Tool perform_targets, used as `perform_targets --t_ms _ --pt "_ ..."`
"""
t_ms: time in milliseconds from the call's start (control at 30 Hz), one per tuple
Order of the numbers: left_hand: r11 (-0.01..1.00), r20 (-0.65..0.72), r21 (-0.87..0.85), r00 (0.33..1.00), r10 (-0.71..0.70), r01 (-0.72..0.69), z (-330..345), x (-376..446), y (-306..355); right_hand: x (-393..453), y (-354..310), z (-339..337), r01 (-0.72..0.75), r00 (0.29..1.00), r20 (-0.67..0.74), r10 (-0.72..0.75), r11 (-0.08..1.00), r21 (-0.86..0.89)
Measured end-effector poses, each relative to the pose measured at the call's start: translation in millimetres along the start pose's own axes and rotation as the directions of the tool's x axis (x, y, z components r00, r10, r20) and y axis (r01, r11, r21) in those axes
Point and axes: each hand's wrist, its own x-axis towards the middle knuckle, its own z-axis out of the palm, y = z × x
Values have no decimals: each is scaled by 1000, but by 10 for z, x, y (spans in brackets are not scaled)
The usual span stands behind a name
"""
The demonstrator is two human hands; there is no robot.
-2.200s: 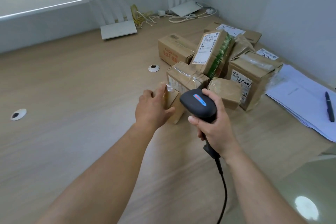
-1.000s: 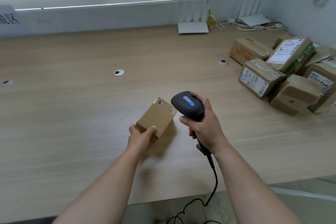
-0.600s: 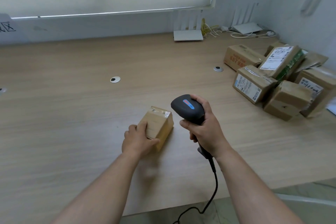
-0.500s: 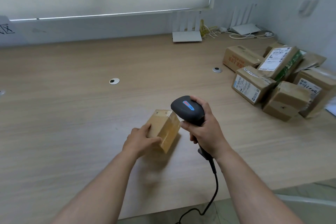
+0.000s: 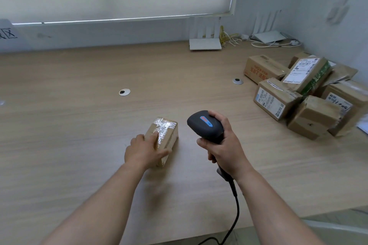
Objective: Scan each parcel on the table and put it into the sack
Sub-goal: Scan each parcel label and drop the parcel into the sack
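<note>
Out on the left the wooden table (image 5: pixel 59 117) lies bare but for a round cable grommet (image 5: pixel 124 92). Moving in, the left hand (image 5: pixel 143 150) holds the small parcel (image 5: pixel 164 137) flat on the table, index finger stretched along its taped top, thumb clamped on the near right side. Just beside it, the right hand (image 5: pixel 223 146) has its fingers wrapped tight round the handle of the barcode scanner (image 5: pixel 205 125), head hovering to the parcel's right, not quite aimed down at it. Far right, the pile of parcels (image 5: pixel 302 95) waits by the wall, at least six boxes. No sack in view, so by my reckoning this is early going: this one parcel pulled clear, scan not visibly done, the heap untouched.

Against half a second ago: the parcel was tipped up on an edge then, plain face showing; now it sits level, taped side up, rolled over in search of its label, I'd say.
</note>
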Motion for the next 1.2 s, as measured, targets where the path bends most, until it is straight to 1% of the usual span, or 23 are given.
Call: perform_targets --t_ms 67,200,267,333,367,433,533,700,800,900,1200 --pt "1000 2 21 1000 4 -4 -16 24 31 7 2 -1 -3 1000 4 3 1000 0" --pt "995 87 -98 996 -24 32 -121 193 -40 19 24 -21 -24 999 38 24 1000 7" --pt "968 140 -243 990 -29 63 -194 277 -169 19 48 -38 -38 997 62 37 999 20" --pt "904 147 -421 989 -13 74 -262 317 -311 9 71 -35 -49 995 87 45 998 43" --pt "879 133 -472 991 -3 66 -282 326 -378 1 80 -24 -55 994 102 50 997 51" --pt "852 107 -521 994 12 46 -273 354 -491 -23 93 18 -72 989 135 63 996 61" --pt "840 155 -541 986 62 32 -220 327 -564 -60 111 97 -98 979 184 84 993 70" --pt "820 143 -568 990 14 70 119 657 -828 -93 125 206 -116 968 231 99 991 61" --pt "817 136 -571 991 0 78 61 588 -753 -97 119 271 -125 962 254 102 989 76" --pt "818 125 -572 992 14 61 19 546 -728 -88 114 312 -123 956 276 97 989 79" --pt "838 77 -546 996 40 9 -27 471 -657 -79 80 351 -108 952 292 90 993 46"
